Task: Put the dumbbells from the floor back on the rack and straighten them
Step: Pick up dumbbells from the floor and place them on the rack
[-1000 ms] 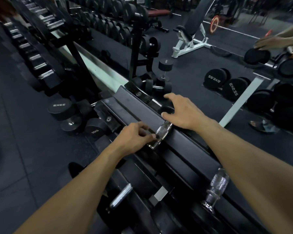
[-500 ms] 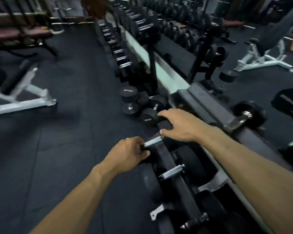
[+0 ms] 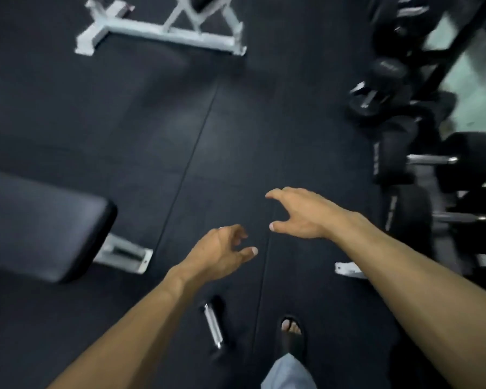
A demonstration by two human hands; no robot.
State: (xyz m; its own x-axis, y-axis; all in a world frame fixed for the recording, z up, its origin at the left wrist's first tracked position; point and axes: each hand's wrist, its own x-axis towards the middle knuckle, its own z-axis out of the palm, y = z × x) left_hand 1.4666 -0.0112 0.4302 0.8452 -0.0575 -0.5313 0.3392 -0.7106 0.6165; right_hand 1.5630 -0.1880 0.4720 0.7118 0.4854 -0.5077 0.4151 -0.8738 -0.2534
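Left hand (image 3: 222, 252) half-curled, right hand (image 3: 299, 213) spread, both empty

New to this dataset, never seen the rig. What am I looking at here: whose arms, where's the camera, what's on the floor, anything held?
There is no machine: a person wears one wide-angle camera on the head, which looks down at their own bare arms. The left hand and the right hand are both open and hold nothing. On the dark rubber floor, a small dumbbell lies near the person's sandalled foot. More dumbbells sit at the right. A padded bench stands at the left, and a white bench frame farther off.
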